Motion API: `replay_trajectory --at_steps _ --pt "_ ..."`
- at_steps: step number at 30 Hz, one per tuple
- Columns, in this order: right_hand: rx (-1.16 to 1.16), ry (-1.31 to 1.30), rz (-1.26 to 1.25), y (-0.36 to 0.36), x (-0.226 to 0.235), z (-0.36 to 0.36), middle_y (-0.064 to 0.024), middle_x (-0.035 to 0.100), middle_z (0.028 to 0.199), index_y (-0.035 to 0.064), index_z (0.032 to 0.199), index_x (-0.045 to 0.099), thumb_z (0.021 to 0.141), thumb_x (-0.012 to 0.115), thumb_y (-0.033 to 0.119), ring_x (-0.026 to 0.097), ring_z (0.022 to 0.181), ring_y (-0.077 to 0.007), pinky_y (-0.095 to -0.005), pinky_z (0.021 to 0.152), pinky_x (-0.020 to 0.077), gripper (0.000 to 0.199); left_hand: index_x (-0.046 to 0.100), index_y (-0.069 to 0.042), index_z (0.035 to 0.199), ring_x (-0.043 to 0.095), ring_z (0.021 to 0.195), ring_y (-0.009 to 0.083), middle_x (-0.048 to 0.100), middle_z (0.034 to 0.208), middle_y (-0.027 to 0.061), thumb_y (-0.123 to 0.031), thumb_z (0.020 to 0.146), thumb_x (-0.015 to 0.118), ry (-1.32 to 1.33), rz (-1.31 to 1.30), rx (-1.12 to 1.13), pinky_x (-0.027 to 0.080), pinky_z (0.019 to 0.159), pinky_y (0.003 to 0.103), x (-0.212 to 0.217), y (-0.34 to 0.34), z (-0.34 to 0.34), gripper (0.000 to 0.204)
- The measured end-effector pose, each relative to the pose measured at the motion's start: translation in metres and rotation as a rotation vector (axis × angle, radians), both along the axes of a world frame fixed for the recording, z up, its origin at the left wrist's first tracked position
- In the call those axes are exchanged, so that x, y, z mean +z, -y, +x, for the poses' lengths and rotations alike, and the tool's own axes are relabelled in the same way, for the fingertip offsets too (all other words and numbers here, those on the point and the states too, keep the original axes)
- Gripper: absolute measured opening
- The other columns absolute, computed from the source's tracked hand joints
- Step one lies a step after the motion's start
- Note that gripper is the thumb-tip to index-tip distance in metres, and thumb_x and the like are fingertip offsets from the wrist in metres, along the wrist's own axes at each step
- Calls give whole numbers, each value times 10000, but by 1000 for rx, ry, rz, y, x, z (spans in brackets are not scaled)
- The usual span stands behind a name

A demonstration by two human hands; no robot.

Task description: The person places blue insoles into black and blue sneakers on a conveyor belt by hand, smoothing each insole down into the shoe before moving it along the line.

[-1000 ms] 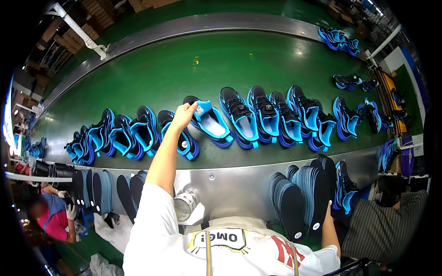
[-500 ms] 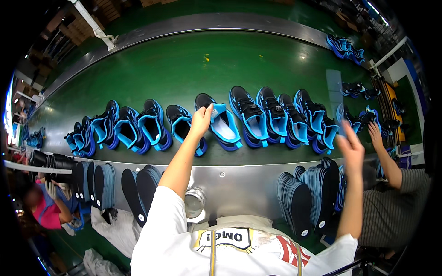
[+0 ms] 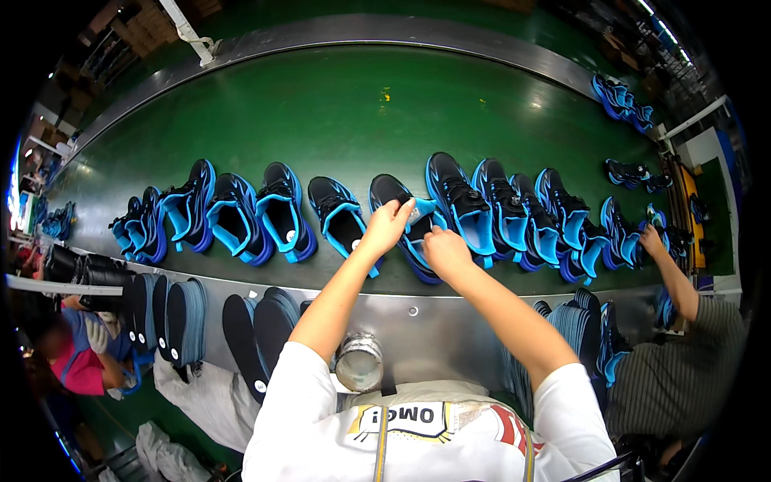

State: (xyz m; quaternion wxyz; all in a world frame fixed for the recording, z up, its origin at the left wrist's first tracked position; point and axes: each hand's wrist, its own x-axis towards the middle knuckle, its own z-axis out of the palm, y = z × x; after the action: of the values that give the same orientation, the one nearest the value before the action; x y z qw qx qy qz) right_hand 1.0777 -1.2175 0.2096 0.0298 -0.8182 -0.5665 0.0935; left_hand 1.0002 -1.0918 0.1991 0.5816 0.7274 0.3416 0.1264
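Note:
A black and blue sneaker (image 3: 387,189) stands toe-away on the green belt, in front of me. My left hand (image 3: 387,228) pinches its light-blue tongue and holds it up. My right hand (image 3: 448,254) is closed at the heel opening, its fingertips curled into the shoe on a dark insole (image 3: 418,226) that shows inside. The insole's far end is hidden within the shoe. Left of my hands stands a sneaker (image 3: 328,191) with a dark inside; to the right, another sneaker (image 3: 450,181) shows a pale inside.
More sneakers (image 3: 233,217) line the green belt (image 3: 321,104) on both sides. Insole stacks (image 3: 277,321) lie on the metal ledge (image 3: 450,321), left and right. A jar (image 3: 359,363) stands near my body. A co-worker's hand (image 3: 652,241) reaches to shoes at right.
My right hand has come from the right, where a blurred bluish strip showed above it, down to the sneaker. The shoe's pale inside now looks dark. My left hand still holds the tongue.

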Motion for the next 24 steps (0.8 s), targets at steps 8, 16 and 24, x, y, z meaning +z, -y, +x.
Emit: replay_trajectory --at_steps 8,16,24 --pt "-8 -28 -76 3 41 -14 -220 477 1025 34 845 571 708 564 344 517 798 -306 -355 707 439 339 478 8 676 356 490 61 410 532 -4 -396 779 537 42 -37 61 292 421 234 -5 -6 -9 421" --pt "220 -200 -358 -10 23 20 -154 560 814 24 710 620 668 545 186 534 770 -295 -340 728 435 183 488 25 650 430 497 107 456 518 58 -386 774 537 17 -56 -22 356 450 270 -3 -11 -8 432" --pt "267 -88 -6 -14 -19 14 -117 506 778 28 680 584 723 491 141 489 796 -261 -345 679 438 153 409 -24 599 326 505 56 343 516 -12 -342 816 506 53 -87 2 291 424 247 -4 -5 -4 397"
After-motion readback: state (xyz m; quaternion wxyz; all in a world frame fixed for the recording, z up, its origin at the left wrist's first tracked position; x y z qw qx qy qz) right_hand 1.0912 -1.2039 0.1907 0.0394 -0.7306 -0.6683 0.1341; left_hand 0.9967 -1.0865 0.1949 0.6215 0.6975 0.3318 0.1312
